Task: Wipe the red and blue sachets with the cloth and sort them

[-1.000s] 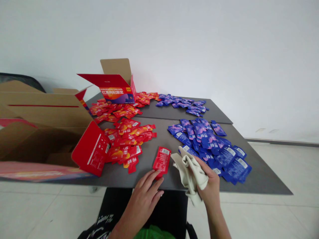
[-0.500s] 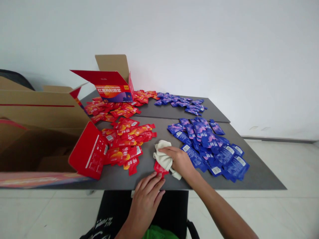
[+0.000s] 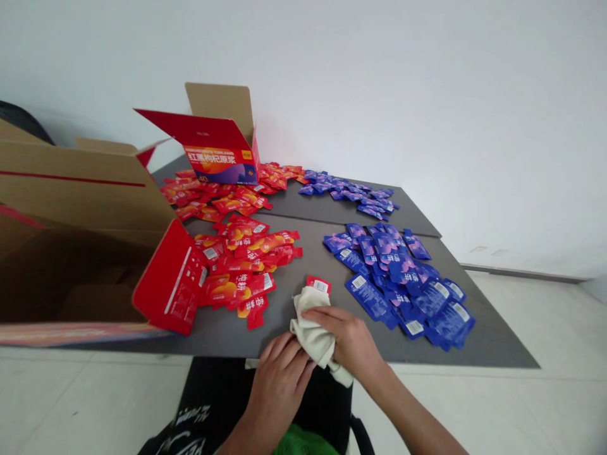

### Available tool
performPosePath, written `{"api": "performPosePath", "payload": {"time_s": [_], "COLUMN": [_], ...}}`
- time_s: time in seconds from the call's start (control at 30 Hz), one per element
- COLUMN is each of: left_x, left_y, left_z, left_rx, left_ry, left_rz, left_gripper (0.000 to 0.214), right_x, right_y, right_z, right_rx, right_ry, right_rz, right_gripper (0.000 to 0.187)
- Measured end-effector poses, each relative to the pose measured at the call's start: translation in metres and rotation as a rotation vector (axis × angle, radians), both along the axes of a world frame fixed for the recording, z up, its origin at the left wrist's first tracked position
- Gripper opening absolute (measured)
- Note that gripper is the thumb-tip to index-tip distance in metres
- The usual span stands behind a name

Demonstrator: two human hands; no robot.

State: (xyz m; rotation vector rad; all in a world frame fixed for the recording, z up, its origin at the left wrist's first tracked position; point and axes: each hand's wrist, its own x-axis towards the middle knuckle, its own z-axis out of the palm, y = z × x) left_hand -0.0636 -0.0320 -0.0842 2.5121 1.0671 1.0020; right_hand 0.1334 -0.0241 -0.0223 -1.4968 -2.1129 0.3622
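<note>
My right hand (image 3: 351,338) is closed on a cream cloth (image 3: 313,332), which it presses down near the table's front edge. Under the cloth lies a red pouch (image 3: 318,285); only its far end with a white barcode label shows. My left hand (image 3: 281,373) rests at the table edge beside the cloth, fingers stretched forward and flat, fingertips partly behind the cloth where the pouch's near end is hidden. To the left spreads a pile of red pouches (image 3: 241,287). On the right lies a pile of blue pouches (image 3: 398,268).
A large open carton (image 3: 71,221) stands at the left, its red flap (image 3: 171,281) reaching over the table. Farther back is an open red box (image 3: 220,158). More red pouches (image 3: 237,201) and blue pouches (image 3: 348,189) lie on the rear grey table (image 3: 294,205).
My right hand has drawn the cloth toward me along the red pouch, baring its far end and covering its near end. My left hand stays at the table edge.
</note>
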Motion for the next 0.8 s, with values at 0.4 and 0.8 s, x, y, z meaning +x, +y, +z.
{"api": "performPosePath", "payload": {"time_s": [0.4,0.8], "left_x": [-0.001,-0.001], "left_y": [0.0,0.0], "left_z": [0.0,0.003], "left_rx": [-0.03,-0.018], "left_ry": [0.017,0.048], "left_rz": [-0.03,-0.023], "left_gripper": [0.034,0.031], "right_x": [0.013,0.027], "right_y": [0.021,0.063], "right_z": [0.027,0.005], "right_rx": [0.136,0.073], "right_ry": [0.125,0.056], "right_rz": [-0.139,-0.178], "right_gripper": [0.051,0.053]}}
